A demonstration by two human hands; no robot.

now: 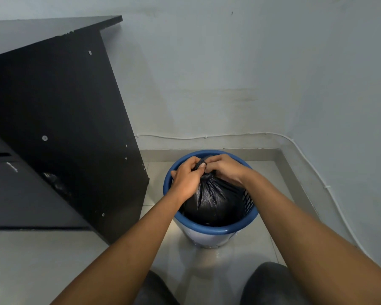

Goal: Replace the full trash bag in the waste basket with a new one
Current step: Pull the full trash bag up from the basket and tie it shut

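Note:
A full black trash bag [216, 201] sits inside a waste basket with a blue rim [209, 229] and pale lower wall, standing on the tiled floor in a corner. The bag's top is gathered into a twisted neck. My left hand [186, 180] grips that neck from the left, thumb on top. My right hand [226, 169] holds the same gathered neck from the right, fingers curled over it. Both hands meet above the basket's far side. No new bag is in view.
A black desk or cabinet [59, 128] stands close to the basket's left. Pale walls form the corner behind and to the right, with a white cable [207, 136] along them. My knees [266, 285] in dark trousers are at the bottom edge.

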